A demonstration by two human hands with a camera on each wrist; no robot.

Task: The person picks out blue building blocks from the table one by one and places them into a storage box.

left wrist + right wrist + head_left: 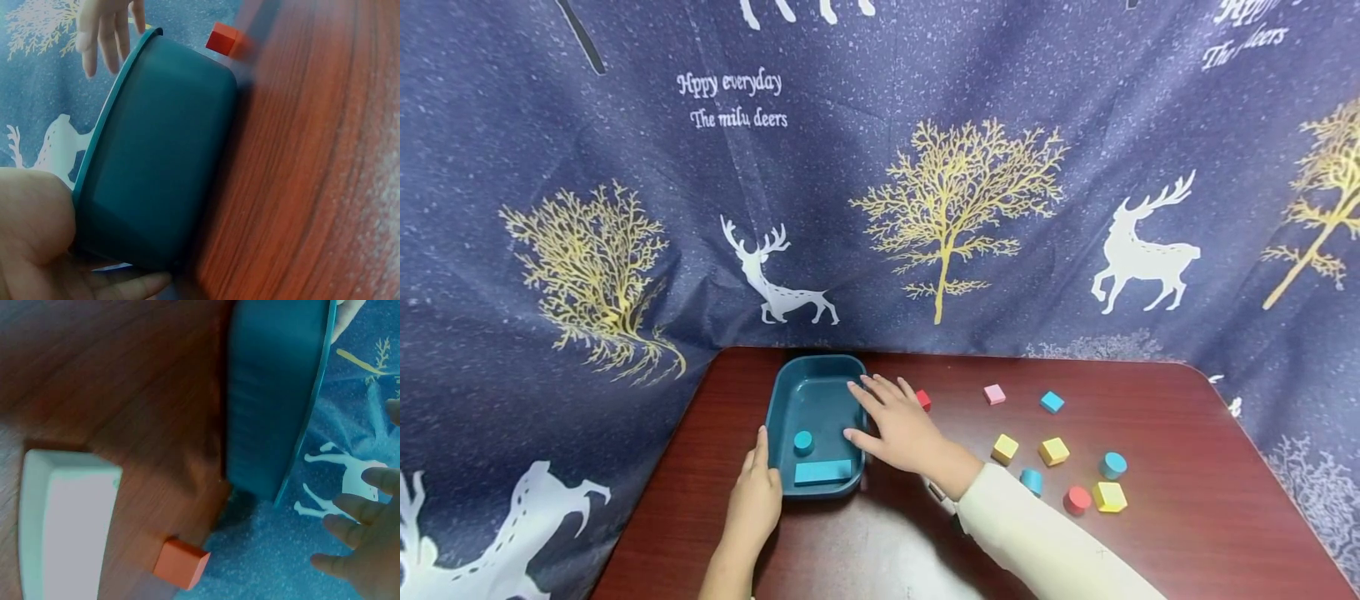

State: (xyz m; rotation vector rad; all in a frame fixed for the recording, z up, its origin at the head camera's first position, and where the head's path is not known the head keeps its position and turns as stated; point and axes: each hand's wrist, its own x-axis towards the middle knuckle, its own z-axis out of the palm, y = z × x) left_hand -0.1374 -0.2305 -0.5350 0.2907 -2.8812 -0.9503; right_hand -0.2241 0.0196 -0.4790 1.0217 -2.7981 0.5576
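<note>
My left hand (755,498) rests against the near left corner of a dark teal tray (770,454), its index finger straight along the side. In the left wrist view its fingers (134,286) lie by the outer wall. Spread fingers of my right hand (898,425) reach over the tray's right rim, with nothing held. Inside the tray, a teal cylinder (803,442) stands behind a long light-blue block (823,472). A red block (923,401) sits on the table just beyond my right hand, partly hidden by it in the head view.
Yellow cubes (1054,452), blue cylinders (1113,465) and a red cylinder (1077,500) stand to the right on the brown table (1195,442). Farther back lie a pink block (994,394) and a blue block (1052,402). A long whitish block (72,525) lies near my right forearm. Patterned cloth hangs behind.
</note>
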